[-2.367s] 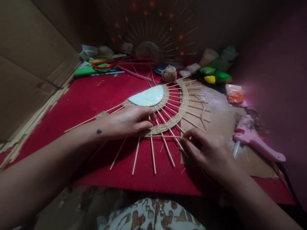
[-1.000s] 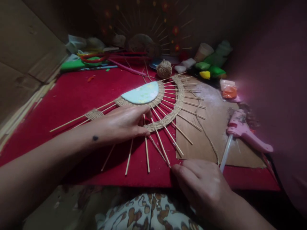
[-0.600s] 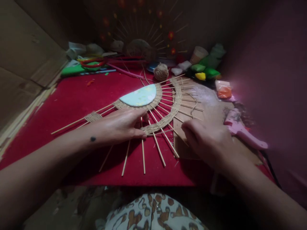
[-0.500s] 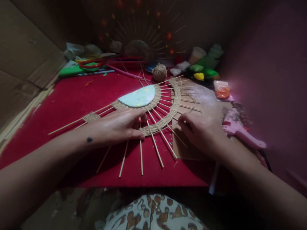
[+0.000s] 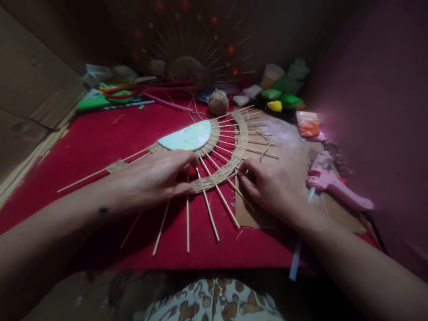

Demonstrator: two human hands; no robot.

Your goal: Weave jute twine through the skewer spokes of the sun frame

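Observation:
A fan-shaped frame of thin wooden sticks lies on the red table, with a pale blue half-disc [image 5: 187, 135] at its centre and a woven twine band [image 5: 239, 154] crossing the sticks. My left hand [image 5: 167, 174] grips the band's lower left part between thumb and fingers, covering some sticks. On the right, my right hand [image 5: 264, 180] is closed in a pinch at the band's outer edge, on a thin strand of twine. A short woven patch [image 5: 117, 166] joins two sticks at the far left.
Behind the frame sits a twine ball [image 5: 217, 102]. Cardboard [image 5: 249, 214] lies under its right side, near a pink glue gun [image 5: 326, 178]. Scissors [image 5: 122, 92], coloured packets [image 5: 290, 100] and a cup [image 5: 272, 76] line the back of the red table [image 5: 110, 133].
The view has shifted slightly, so the frame and both hands appear a little further left. Both hands keep their grip, with little other movement.

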